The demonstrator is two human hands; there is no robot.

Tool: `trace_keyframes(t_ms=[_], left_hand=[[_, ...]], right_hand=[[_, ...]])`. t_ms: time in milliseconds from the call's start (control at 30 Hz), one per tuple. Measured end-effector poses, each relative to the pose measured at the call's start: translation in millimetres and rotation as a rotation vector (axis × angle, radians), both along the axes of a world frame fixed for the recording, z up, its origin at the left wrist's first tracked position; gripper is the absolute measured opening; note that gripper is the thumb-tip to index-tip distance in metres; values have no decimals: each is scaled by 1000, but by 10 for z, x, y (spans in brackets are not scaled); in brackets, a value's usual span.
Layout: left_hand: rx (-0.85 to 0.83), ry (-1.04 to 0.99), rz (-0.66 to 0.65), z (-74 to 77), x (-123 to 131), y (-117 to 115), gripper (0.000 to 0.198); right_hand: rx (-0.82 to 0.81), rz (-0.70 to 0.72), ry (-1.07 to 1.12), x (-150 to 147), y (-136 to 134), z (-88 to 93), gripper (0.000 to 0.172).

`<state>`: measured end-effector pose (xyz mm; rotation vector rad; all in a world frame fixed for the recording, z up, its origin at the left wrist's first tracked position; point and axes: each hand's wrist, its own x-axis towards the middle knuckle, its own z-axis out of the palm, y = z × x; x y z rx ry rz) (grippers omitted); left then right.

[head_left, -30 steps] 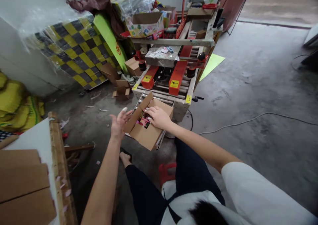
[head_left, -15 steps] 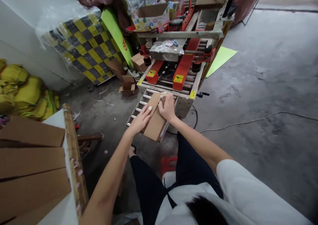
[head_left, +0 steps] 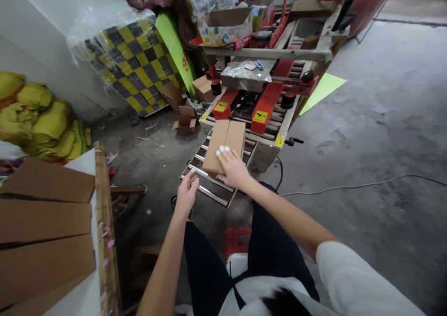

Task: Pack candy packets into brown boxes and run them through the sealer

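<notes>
A closed brown cardboard box (head_left: pixel 218 141) lies on the short metal roller table (head_left: pixel 209 190), its far end close to the red-beamed machine. My right hand (head_left: pixel 233 168) rests on the near end of the box, white-tipped fingers stretched over its top and thumb low at the near edge. Off to the left of the rollers, my left hand (head_left: pixel 187 194) is apart from the box, fingers loosely bent and spread, holding nothing. The top flaps meet in a seam along the box's length.
The machine's two red beams (head_left: pixel 268 104) stand ahead, with a crank handle (head_left: pixel 295 141) at the right. Brown cardboard (head_left: pixel 45 218) lies on the left-hand table. A red stool (head_left: pixel 237 239) stands below me, and a cable (head_left: pixel 349 185) crosses the floor.
The box has slid forward along the rollers, toward the machine, and its top flaps now lie flat. My left hand has come off it; my right hand has moved to its near end.
</notes>
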<state>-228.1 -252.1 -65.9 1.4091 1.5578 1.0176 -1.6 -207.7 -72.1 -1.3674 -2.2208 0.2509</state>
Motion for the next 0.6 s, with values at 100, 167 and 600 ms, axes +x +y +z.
trace_keyframes(t_ms=[100, 167, 600], left_hand=[[-78, -80, 195, -81, -256, -605, 63], [-95, -77, 239, -101, -435, -1144, 57], [605, 184, 1832, 452, -2203, -3590, 21]], right_hand=[[-21, -126, 10, 357, 756, 223, 73], [-38, -147, 36, 468, 1098, 335, 67], [-218, 964, 335, -2819, -1779, 796, 35]])
